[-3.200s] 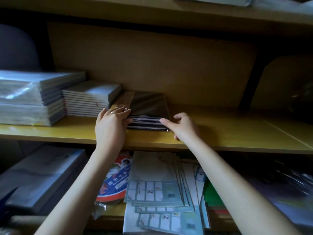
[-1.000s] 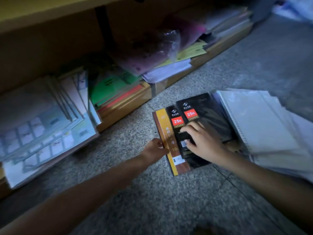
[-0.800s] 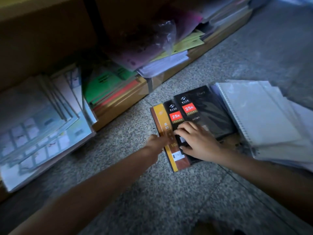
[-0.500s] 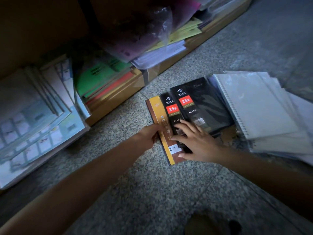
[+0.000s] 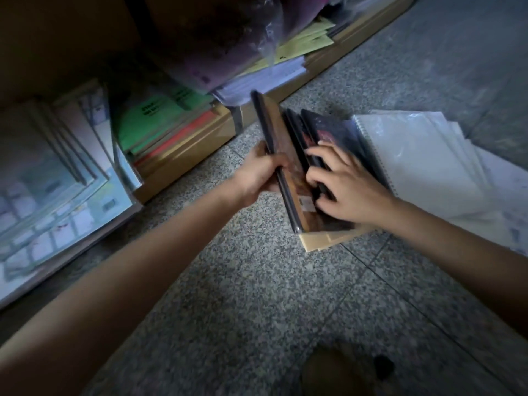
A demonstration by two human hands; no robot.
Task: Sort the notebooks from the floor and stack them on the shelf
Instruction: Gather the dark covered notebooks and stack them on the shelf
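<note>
Left hand [image 5: 257, 174]: fingers and thumb clamped round the raised long edge of the brown notebook [image 5: 288, 167], which stands tilted off the floor [image 5: 257, 295].

Right hand [image 5: 347, 190], at 3 o'clock of the left: fingers spread and bent, tips pressing on the dark notebooks [image 5: 328, 132], which lean against the brown one. No grip round them can be seen.

A tan card [image 5: 320, 242] lies flat under the bundle, its corner showing at 6 o'clock. A fanned pile of white spiral pads [image 5: 414, 158] lies right beside the bundle at 3 o'clock.

Open floor runs from 5 to 8 o'clock and again at 1 o'clock.

At 10 o'clock is the shelf [image 5: 185, 164], its front edge near the bundle's far end. It holds green folders [image 5: 160, 118], pale blue sheets [image 5: 57, 181] overhanging the edge at 9 o'clock, and yellow papers [image 5: 308, 44] at 12.
</note>
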